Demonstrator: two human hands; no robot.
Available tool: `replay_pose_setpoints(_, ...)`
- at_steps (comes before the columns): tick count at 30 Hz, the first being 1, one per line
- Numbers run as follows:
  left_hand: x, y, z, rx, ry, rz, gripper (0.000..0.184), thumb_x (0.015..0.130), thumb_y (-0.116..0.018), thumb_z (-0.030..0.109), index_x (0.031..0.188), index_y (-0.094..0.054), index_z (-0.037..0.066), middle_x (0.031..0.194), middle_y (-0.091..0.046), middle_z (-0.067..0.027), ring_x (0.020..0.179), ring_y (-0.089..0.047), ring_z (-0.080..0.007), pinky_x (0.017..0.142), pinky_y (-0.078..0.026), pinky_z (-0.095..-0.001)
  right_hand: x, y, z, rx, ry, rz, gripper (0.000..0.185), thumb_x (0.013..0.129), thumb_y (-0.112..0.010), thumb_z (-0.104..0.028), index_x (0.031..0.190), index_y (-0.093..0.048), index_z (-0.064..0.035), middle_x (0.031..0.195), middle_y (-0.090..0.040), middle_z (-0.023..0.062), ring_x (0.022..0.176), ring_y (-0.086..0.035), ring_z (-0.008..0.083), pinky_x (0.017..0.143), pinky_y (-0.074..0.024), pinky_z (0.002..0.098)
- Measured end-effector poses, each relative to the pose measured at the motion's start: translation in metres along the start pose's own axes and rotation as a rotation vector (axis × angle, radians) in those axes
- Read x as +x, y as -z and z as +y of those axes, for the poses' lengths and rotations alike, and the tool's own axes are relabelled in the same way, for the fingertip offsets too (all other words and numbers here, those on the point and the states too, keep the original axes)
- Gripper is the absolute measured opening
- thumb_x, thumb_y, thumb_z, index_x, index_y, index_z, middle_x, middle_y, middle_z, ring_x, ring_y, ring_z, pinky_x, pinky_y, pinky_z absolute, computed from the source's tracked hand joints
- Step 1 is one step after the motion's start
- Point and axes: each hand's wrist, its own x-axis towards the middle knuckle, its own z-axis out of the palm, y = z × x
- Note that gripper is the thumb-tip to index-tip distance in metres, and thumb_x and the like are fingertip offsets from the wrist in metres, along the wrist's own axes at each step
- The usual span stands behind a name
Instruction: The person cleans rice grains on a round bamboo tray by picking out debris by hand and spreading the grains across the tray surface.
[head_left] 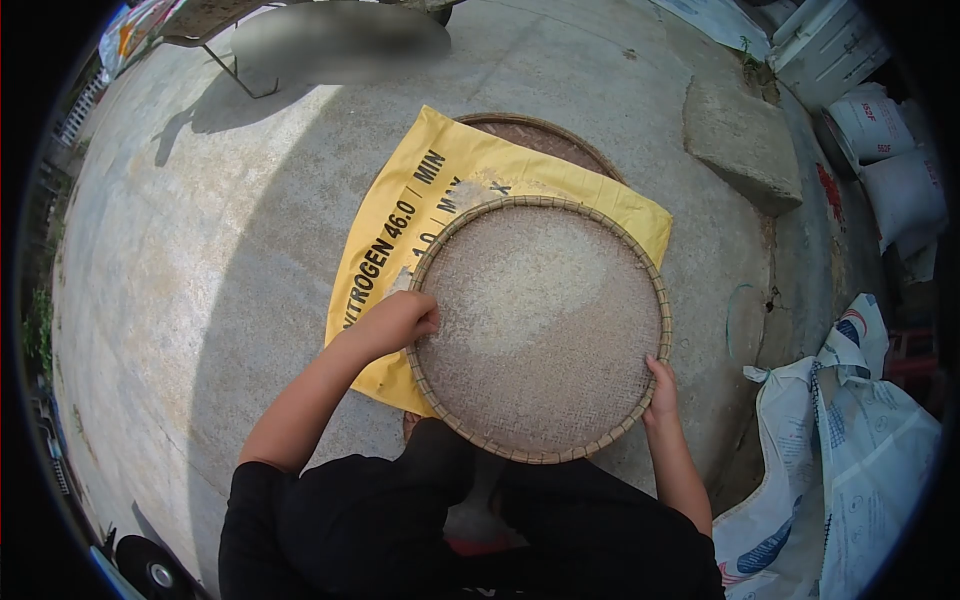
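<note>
"Woven tray point(538, 457), pale grains point(540, 285) inside, above a yellow sack point(628, 215)."

"And the hands?"

"The left hand point(408, 318) curls shut across its left rim, grip unclear; the right hand point(661, 392) clasps the right rim."

Black top, plain dark fabric; short sleeves point(258, 500), loose-looking, ending near elbows. Forearms point(297, 412) bare below hems. Left hand point(408, 318) bare, fingers rounded; right hand point(661, 392) bare, thumb slim. Black trousers point(385, 500), matte, softly creased over knees. Small pale marking point(482, 592) at bottom edge, too small to read.
</note>
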Motion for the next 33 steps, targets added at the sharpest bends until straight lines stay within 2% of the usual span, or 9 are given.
replay_pose_setpoints(4,-0.016,0.017,-0.024,-0.038,0.244,0.194,0.013,0.072,-0.065,0.01,0.077,-0.056,0.001,0.08,-0.061,-0.0121,0.079,-0.058,-0.0289,0.067,-0.046,-0.0374,0.0,0.0,0.0,0.003,0.008,0.016,0.037,0.084,-0.052,-0.013,0.116,-0.045,0.0042,0.112,-0.055,0.0161,0.099,-0.055,0.0259,0.086,-0.0439,0.0367)
replay_pose_setpoints(5,-0.018,0.015,-0.031,-0.038,0.244,0.192,0.013,0.072,-0.065,0.01,0.077,-0.056,0.001,0.08,-0.061,-0.0121,0.079,-0.058,-0.0289,0.067,-0.046,-0.0374,-0.001,0.0,-0.001,-0.001,0.02,0.013,0.037,0.084,-0.052,-0.013,0.116,-0.045,0.0041,0.112,-0.054,0.0161,0.099,-0.055,0.0258,0.086,-0.044,0.0367)
replay_pose_setpoints(7,-0.019,0.009,-0.036,0.277,0.206,0.401,0.018,0.072,-0.066,0.013,0.083,-0.056,0.003,0.082,-0.061,-0.0105,0.08,-0.058,-0.0286,0.068,-0.047,-0.0375,0.001,0.004,0.001,0.001,0.023,0.009,0.038,0.084,-0.052,-0.013,0.116,-0.045,0.0042,0.113,-0.054,0.0161,0.1,-0.055,0.0258,0.086,-0.0438,0.0367)
replay_pose_setpoints(11,-0.005,0.001,-0.015,0.289,0.151,0.432,0.022,0.071,-0.066,0.015,0.088,-0.056,0.005,0.083,-0.06,-0.0103,0.081,-0.058,-0.0298,0.069,-0.047,-0.0389,0.001,0.002,0.0,-0.001,0.024,0.015,0.041,0.083,-0.053,-0.014,0.118,-0.044,0.0048,0.114,-0.054,0.0159,0.102,-0.054,0.026,0.088,-0.0427,0.0368)
replay_pose_setpoints(13,0.003,-0.006,-0.002,0.187,0.002,0.251,0.024,0.07,-0.067,0.014,0.09,-0.056,0.005,0.084,-0.059,-0.0103,0.084,-0.057,-0.0293,0.071,-0.047,-0.0389,0.003,0.002,0.0,0.002,0.022,-0.002,0.041,0.083,-0.053,-0.014,0.118,-0.043,0.0049,0.114,-0.054,0.0159,0.102,-0.054,0.0262,0.089,-0.0423,0.0368)
replay_pose_setpoints(16,0.012,-0.022,0.006,0.259,-0.16,0.182,0.026,0.069,-0.067,0.015,0.091,-0.056,0.006,0.083,-0.058,-0.0098,0.086,-0.057,-0.0283,0.071,-0.047,-0.0391,0.003,-0.001,-0.002,0.001,0.017,-0.013,0.042,0.083,-0.052,-0.014,0.119,-0.043,0.005,0.114,-0.053,0.0159,0.103,-0.053,0.0263,0.09,-0.0418,0.0368)
replay_pose_setpoints(20,0.02,-0.022,0.008,0.224,-0.013,-0.029,0.021,0.068,-0.067,0.015,0.085,-0.058,0.008,0.083,-0.059,-0.0096,0.085,-0.057,-0.0276,0.07,-0.047,-0.0388,-0.003,-0.009,-0.006,0.007,0.01,0.005,0.042,0.083,-0.052,-0.014,0.119,-0.042,0.0046,0.114,-0.054,0.0157,0.102,-0.054,0.0262,0.089,-0.0419,0.0365)
replay_pose_setpoints(26,0.019,-0.03,-0.002,0.24,0.035,-0.1,0.011,0.072,-0.062,0.015,0.074,-0.057,0.006,0.077,-0.059,-0.0109,0.079,-0.058,-0.0283,0.066,-0.046,-0.0401,-0.001,-0.004,-0.002,-0.007,-0.014,-0.025,0.038,0.083,-0.053,-0.014,0.115,-0.045,0.0036,0.11,-0.055,0.0153,0.098,-0.055,0.0253,0.086,-0.0434,0.0365)
replay_pose_setpoints(33,0.014,-0.042,-0.006,0.368,0.003,-0.108,0.01,0.075,-0.053,0.014,0.075,-0.058,0.006,0.077,-0.06,-0.0115,0.077,-0.059,-0.0299,0.066,-0.047,-0.0414,0.0,-0.002,0.001,-0.01,-0.018,-0.01,0.037,0.083,-0.054,-0.014,0.113,-0.045,0.0048,0.108,-0.055,0.0153,0.097,-0.055,0.0253,0.085,-0.0438,0.0367)
